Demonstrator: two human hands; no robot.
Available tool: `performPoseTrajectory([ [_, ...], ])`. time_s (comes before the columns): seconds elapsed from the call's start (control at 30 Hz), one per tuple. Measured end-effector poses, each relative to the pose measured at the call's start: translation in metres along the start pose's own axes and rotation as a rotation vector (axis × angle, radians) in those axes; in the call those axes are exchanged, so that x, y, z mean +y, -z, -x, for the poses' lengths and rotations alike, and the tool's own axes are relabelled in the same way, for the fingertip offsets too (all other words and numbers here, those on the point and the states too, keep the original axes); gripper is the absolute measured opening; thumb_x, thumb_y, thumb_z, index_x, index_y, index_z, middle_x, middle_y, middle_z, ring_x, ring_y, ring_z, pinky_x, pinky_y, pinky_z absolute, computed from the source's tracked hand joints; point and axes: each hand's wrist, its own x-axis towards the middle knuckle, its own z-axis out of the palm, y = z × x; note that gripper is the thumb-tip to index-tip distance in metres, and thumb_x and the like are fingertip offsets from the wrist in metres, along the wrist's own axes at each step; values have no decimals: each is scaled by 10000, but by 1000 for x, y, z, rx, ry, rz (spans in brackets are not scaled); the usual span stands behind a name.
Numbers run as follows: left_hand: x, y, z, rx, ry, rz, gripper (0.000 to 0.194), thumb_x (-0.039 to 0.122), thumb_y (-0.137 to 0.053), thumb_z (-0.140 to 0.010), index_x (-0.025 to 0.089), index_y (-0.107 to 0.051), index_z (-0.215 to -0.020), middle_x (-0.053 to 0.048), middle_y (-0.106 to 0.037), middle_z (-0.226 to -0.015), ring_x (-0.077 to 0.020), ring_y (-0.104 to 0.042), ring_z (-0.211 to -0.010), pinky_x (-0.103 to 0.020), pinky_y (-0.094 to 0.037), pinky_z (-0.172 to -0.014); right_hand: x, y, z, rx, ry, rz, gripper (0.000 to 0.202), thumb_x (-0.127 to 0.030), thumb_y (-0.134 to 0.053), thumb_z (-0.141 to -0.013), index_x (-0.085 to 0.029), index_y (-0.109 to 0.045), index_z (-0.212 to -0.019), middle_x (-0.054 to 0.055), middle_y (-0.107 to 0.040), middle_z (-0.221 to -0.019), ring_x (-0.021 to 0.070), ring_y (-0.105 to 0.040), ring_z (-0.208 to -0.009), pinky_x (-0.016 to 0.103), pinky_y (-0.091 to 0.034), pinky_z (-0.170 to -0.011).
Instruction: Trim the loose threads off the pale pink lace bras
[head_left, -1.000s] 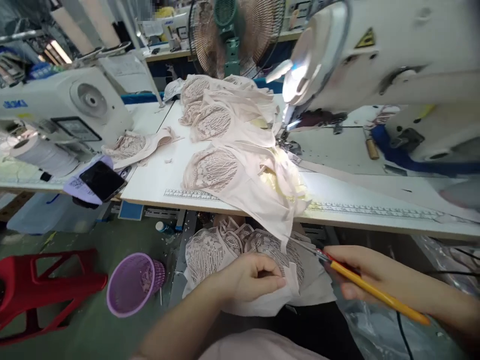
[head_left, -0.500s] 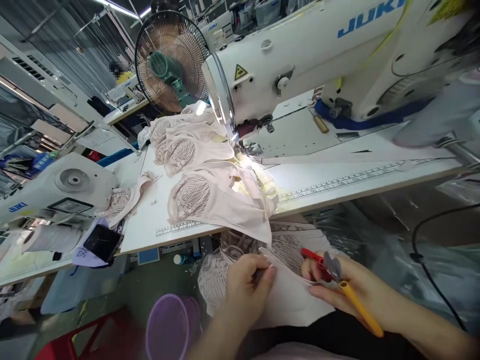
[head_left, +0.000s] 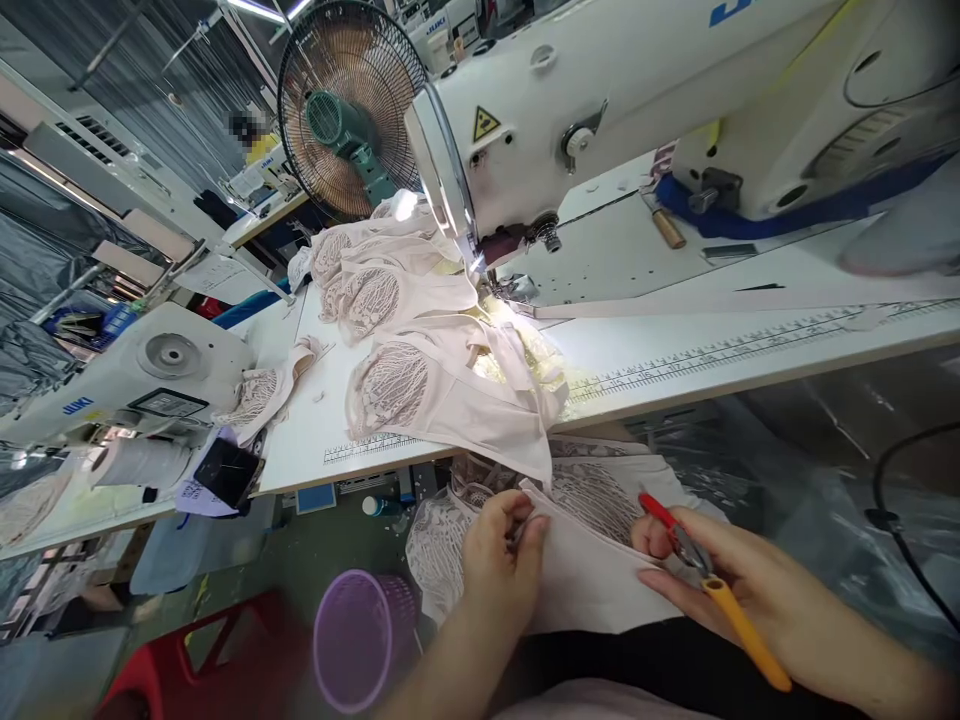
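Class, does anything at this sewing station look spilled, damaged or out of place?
Nothing looks spilled, and the held fabric shows no visible tear. Two mildly untidy things: a tiny scrap lies loose on the table, and a bra droops over its front edge instead of lying wholly on top.

Sewing machine (head_left: 517,150): white, yellow-and-black warning triangle (head_left: 484,124). Left of it: fan motor (head_left: 334,120), green. Well below it: lace bra (head_left: 592,580), pale pink, lacework in fine branching lines; scissors (head_left: 750,637), one handle red, other orange. Below left: basket (head_left: 400,603), purple, latticed; stool (head_left: 154,665), red.
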Motion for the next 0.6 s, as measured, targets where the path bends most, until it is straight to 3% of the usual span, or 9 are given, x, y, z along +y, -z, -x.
performPoseTrajectory([
  [0.17, 2, 2, 0, -125, 205, 114, 227, 376, -646, -829, 185, -727, -922, -39, -660, -746, -155, -549, -605, -244, -505, -511, 11, 2, 3, 36, 13, 21, 287, -536, -629, -929, -257, -596, -874, 48, -662, -818, 236, -663, -775, 307, -587, -674],
  [0.33, 5, 0, 1, -103, 313, 293, 325, 491, -728, -727, 173, -660, -710, -18, -587, -679, -131, -491, -598, -245, -493, -538, 15, -3, 2, 82, -28, -70, 335, -585, -647, -903, -251, -641, -887, 46, -683, -841, 228, -679, -752, 284, -592, -676],
  [0.47, 15, 1, -1, -117, 445, 515, 437, 536, -829, -602, 169, -600, -666, 24, -530, -583, -100, -467, -534, -237, -452, -522, 6, -4, -3, 46, -25, -114, 364, -581, -669, -887, -243, -639, -755, -2, -591, -685, 177, -558, -599, 255, -496, -548],
  [0.6, 17, 7, 0, -150, 497, 663, 468, 520, -881, -565, 163, -603, -684, 39, -532, -580, -82, -451, -496, -222, -407, -490, -6, -5, -8, 21, -24, -197, 346, -562, -700, -863, -237, -643, -762, 20, -632, -730, 199, -587, -652, 292, -523, -613],
])
